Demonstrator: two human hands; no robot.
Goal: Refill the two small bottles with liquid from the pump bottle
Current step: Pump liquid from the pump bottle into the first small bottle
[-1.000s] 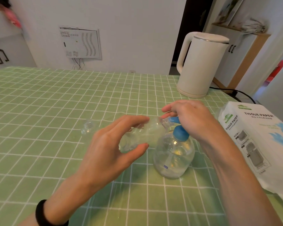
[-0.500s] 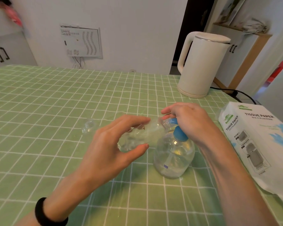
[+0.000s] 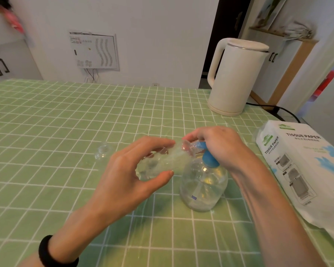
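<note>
A clear round pump bottle with a blue pump head stands on the green checked tablecloth. My right hand lies over the pump head, fingers curled around the nozzle. My left hand holds a small clear bottle tilted on its side, its open mouth at the blue nozzle. A second small clear bottle stands on the cloth to the left, apart from both hands.
A cream electric kettle stands at the back right, its black cord trailing right. A white pack of tissue paper lies along the right edge. The green cloth stretches to the left and far side.
Both hands and the bottles keep almost the same pose; the camera has shifted slightly. The right hand stays pressed over the pump head.
</note>
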